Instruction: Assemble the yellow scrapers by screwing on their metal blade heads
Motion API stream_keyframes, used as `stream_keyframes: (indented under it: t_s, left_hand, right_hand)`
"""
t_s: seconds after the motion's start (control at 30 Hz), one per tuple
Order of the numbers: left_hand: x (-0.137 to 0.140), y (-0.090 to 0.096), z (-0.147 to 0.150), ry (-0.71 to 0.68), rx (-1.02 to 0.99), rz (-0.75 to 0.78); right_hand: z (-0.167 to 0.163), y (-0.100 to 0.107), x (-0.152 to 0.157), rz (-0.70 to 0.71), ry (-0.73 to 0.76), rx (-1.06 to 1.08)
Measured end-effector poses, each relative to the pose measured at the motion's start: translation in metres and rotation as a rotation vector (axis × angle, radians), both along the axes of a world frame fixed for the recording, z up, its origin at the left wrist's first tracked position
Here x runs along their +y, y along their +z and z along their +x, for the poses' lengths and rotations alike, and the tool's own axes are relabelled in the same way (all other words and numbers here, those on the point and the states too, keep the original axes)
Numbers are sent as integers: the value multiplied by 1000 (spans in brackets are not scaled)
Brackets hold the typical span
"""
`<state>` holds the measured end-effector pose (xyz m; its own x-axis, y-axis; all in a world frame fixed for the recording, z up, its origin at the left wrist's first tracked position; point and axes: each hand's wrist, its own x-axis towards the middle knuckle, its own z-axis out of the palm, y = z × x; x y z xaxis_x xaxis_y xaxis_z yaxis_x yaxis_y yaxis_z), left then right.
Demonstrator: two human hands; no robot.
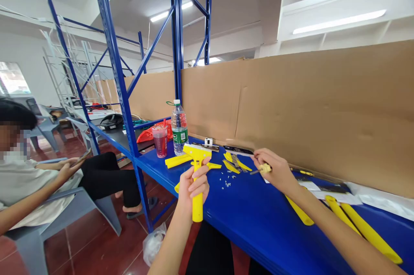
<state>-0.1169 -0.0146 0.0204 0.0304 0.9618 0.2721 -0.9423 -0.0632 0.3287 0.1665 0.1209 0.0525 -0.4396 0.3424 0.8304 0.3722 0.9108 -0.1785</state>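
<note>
My left hand (195, 184) is closed around the handle of a yellow scraper (197, 206), its wide head up. In my right hand (271, 165) is a screwdriver (265, 167) with a pale yellow handle, its shaft pointing left. The fingertips of that hand are at the right end of a flat black strip (238, 150); whether they grip it I cannot tell. Between the hands lie yellow plastic pieces (231, 167) with grey strips and several tiny screws (227, 184). More yellow scraper parts (177, 161) lie behind my left hand.
A water bottle (180, 130) and a red drink cup (159, 141) stand at the blue table's (246, 219) back left, near a blue rack post (123, 94). Long yellow handles (371, 232) lie at right. Cardboard (297, 107) walls the back. A seated person (42, 180) is at left.
</note>
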Motion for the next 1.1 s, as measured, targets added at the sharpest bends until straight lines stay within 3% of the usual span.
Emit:
stream_keyframes:
  t_s: [0.17, 0.3, 0.37, 0.53, 0.8, 0.97, 1.1]
  left_hand:
    - [5, -23, 18, -53, 107, 4]
    - [-1, -15, 33, -158, 244, 35]
    - [-6, -4, 42, -140, 282, 23]
    - [-8, 14, 58, 67, 267, -88]
    - [4, 3, 66, 159, 235, -115]
    - [17, 3, 75, 252, 265, -82]
    - [56, 29, 90, 345, 248, 21]
  right_hand:
    - [40, -19, -28, 102, 8, -7]
    - [45, -27, -37, 60, 1, 28]
    - [42, -26, -39, 1, -17, 39]
    - [35, -22, -39, -210, -144, -20]
    - [43, -17, -32, -444, -454, 141]
    - [45, -15, -25, -677, -330, 200]
    - [44, -18, -22, -788, -241, 306]
